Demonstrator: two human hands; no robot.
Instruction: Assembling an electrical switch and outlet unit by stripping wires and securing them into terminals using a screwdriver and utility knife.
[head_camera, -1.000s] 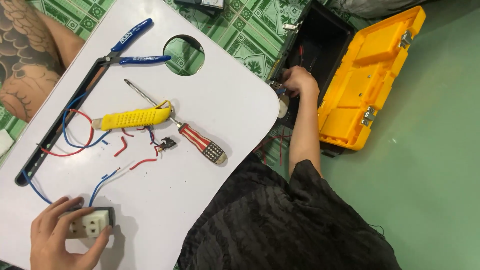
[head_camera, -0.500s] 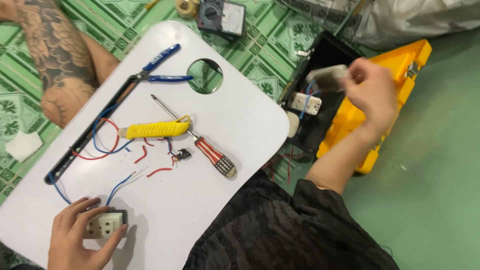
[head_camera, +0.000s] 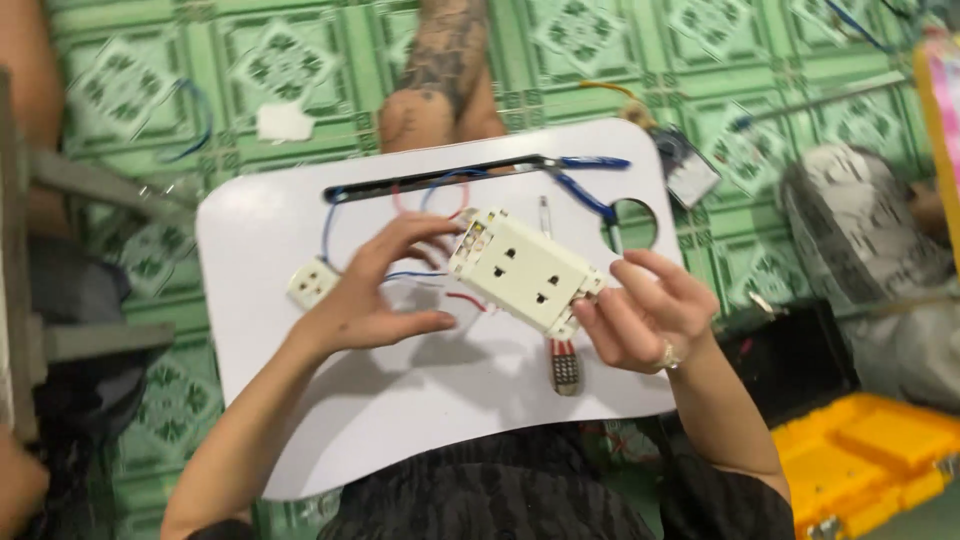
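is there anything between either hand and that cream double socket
Nothing visible. The right hand grips the cream double socket at its right end, and the left hand has fingertips on its left end. The socket is lifted above the white lap table, with loose wires lying beneath it.

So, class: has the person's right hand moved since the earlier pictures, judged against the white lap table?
Yes. The right hand was off the white lap table, by the yellow toolbox; now it is over the table, holding one end of the cream double socket.
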